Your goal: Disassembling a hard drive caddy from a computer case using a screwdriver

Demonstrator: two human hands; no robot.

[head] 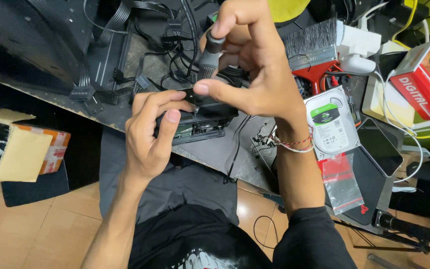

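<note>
Nearest the camera, the person's dark shirt and grey lap fill the lower frame, with both bare forearms rising toward the bench edge. Next, the left hand (150, 132) is curled around the near end of a small black drive (200, 119), thumb on top and fingers wrapped beneath, pinning it at the edge of the dark bench (125, 107). Just above, the right hand (250, 69) grips a screwdriver (209, 55) by its grey-and-black handle, fingers closed around the upper part, the index fingertip pressing on the drive's top face; the tip meets the drive near the left thumb, though the exact contact is hidden by fingers. In my judgement the drive is stiff, fairly dense for its size and sensitive to knocks, with smooth casing that could slip; it is best held by its side edges, well clear of any exposed underside. The screwdriver looks light and rigid, its ribbed handle offering a secure hold. To the right lies a second, silver hard drive (332, 124) with a green label, and a small clear bag (342, 182) near it. Farther back, a tangle of black cables (145, 55) spreads over the bench, a red-handled brush (312, 47) sits beyond the right hand, and a red box (424, 79) stands at the far right.
</note>
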